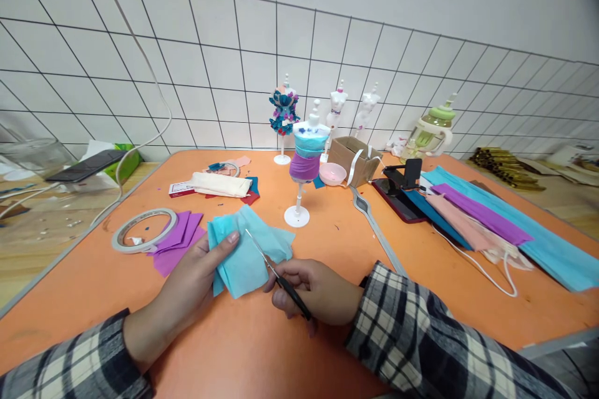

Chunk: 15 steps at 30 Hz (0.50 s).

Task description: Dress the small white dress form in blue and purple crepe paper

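Observation:
My left hand (pixel 201 268) pinches folded light-blue crepe-like paper or thin fabric (pixel 248 265), thumb on top. My right hand (pixel 318 293) grips black-handled scissors (pixel 290 296), whose silver blades lie across the face of the blue sheet, pointing up and left. The blades look nearly closed; whether they cut into the sheet I cannot tell. Just beyond stands a small white mannequin (pixel 316 128) on a round base, wrapped in light blue above and purple (pixel 304 166) below. Purple pieces (pixel 180 243) lie to the left of my left hand, partly under a roll of tape (pixel 122 234).
At the back are a mannequin in teal flowers (pixel 284 113), two white mannequins (pixel 337 103), a pink bowl (pixel 332 174) and a cardboard box (pixel 358 162). A folded cream cloth (pixel 222 184) lies left. Coloured strips (pixel 486 212), a phone stand (pixel 409 174) and a bottle (pixel 428 134) are right.

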Motion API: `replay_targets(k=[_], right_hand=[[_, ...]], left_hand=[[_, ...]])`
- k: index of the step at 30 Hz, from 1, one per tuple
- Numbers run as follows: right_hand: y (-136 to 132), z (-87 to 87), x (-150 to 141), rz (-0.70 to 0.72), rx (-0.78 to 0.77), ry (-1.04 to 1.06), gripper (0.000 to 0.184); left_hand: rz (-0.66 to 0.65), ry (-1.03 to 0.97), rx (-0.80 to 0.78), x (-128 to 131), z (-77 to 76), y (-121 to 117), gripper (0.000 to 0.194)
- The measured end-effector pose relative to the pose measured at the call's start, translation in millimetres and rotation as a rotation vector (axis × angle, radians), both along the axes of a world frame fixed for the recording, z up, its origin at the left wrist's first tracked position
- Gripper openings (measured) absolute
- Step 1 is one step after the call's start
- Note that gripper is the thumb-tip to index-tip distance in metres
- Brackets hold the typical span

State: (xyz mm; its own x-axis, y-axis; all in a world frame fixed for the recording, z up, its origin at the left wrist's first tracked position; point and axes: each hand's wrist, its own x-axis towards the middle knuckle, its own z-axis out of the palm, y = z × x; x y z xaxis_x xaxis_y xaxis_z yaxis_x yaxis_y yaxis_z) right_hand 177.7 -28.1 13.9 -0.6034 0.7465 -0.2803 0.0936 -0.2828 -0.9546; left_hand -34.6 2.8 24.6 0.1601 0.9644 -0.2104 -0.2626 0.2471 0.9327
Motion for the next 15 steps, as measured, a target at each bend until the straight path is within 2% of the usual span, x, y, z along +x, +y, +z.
replay_targets(k=[5, 11, 15], right_hand=[[-0.3, 1.1, 0.0, -0.012, 0.012, 0.000, 0.035], [-0.9, 3.5, -0.1, -0.034, 0.007, 0.012, 0.037], [-0.5, 4.9, -0.5, -0.038, 0.001, -0.013, 0.036]], left_hand=[[-0.028, -0.031, 0.014, -2.9, -4.6, -0.9, 0.038], [-0.159, -0.012, 0.081, -4.3, -7.2, -1.7, 0.031], [-0.165, -0.004, 0.108, -4.6, -7.7, -0.6, 0.024]])
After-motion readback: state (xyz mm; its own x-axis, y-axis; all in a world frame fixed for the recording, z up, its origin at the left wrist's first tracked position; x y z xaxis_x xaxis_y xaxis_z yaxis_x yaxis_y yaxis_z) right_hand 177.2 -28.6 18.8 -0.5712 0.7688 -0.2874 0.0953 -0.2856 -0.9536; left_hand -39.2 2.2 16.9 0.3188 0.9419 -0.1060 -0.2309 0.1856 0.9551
